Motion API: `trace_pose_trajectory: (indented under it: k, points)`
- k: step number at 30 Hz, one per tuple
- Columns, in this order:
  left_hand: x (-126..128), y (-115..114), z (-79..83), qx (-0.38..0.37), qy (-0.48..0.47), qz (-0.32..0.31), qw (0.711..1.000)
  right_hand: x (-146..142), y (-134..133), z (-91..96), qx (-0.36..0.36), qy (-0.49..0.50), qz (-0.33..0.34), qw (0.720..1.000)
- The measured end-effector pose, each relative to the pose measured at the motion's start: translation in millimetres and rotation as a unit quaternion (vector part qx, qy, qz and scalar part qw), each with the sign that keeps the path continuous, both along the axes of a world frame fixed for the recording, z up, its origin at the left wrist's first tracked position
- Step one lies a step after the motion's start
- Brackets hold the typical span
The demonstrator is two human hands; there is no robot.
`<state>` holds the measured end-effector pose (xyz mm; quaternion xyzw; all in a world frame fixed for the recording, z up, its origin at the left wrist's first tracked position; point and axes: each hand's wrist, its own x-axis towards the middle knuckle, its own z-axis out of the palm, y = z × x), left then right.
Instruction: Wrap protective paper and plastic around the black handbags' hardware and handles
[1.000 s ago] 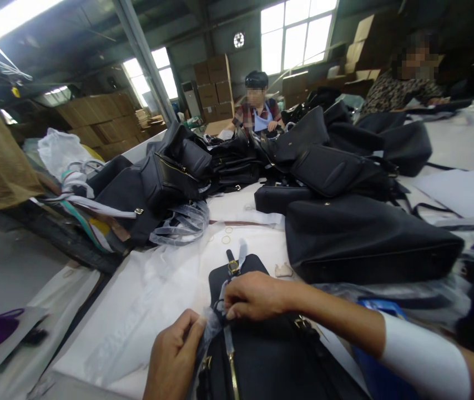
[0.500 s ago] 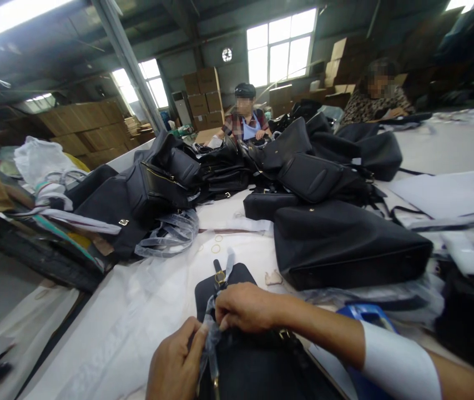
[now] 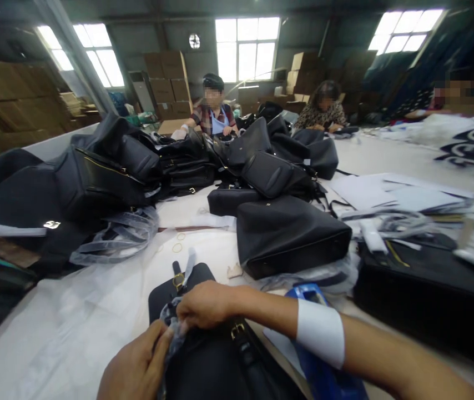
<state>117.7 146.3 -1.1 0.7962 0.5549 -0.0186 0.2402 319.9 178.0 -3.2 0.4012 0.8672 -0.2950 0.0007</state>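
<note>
A black handbag (image 3: 216, 361) with gold buckles lies on the white table right in front of me. My left hand (image 3: 135, 366) pinches a strip of clear plastic wrap (image 3: 169, 328) at the bag's top edge. My right hand (image 3: 203, 304) is closed on the same wrap and the strap near the gold clasp (image 3: 177, 279). A white band (image 3: 320, 331) sits on my right forearm.
Black bags are piled at the left (image 3: 95, 178) and centre (image 3: 287, 233), with loose plastic sleeves (image 3: 114, 239) and rubber bands (image 3: 177, 247) between. A blue packet (image 3: 316, 311) lies under my right arm. Other people work at the far side (image 3: 212, 111). White sheets (image 3: 387, 194) lie at right.
The view has swung to the right, so the bags and my hands sit further left in frame. Both hands stay closed on the plastic wrap at the bag's top.
</note>
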Motion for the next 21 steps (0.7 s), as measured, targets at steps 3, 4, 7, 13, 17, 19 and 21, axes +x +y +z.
trace_pose_trajectory:
  k: [3, 4, 7, 13, 17, 19, 21]
  points:
    - [-1.8, -3.6, -0.2, 0.010, -0.012, 0.004, 1.000, -0.3, 5.0, -7.0, 0.019, 0.025, -0.030, 0.999]
    - [-2.3, -4.8, 0.1, 0.012, -0.013, 0.007, 1.000, -2.0, 6.5, -9.4, 0.029, 0.036, -0.032, 0.998]
    - [-2.0, -7.2, 1.6, 0.029, -0.012, 0.011, 0.999, -10.4, 10.7, -13.1, 0.054, 0.061, -0.018, 0.997]
    - [1.0, -3.9, 5.8, 0.064, 0.007, 0.011, 0.998, -21.4, 14.7, -10.9, 0.077, 0.084, 0.039, 0.993]
    - [1.0, -2.3, 6.1, 0.080, 0.065, -0.004, 0.995, -17.1, 13.0, -15.9, 0.045, 0.088, 0.036, 0.994]
    - [0.4, -3.7, 5.3, 0.074, 0.083, -0.006, 0.994, -12.0, 11.2, -17.5, 0.017, 0.094, 0.009, 0.995]
    - [-0.3, -6.1, 4.1, 0.063, 0.084, 0.000, 0.994, -7.0, 7.6, -16.1, -0.005, 0.101, -0.030, 0.994]
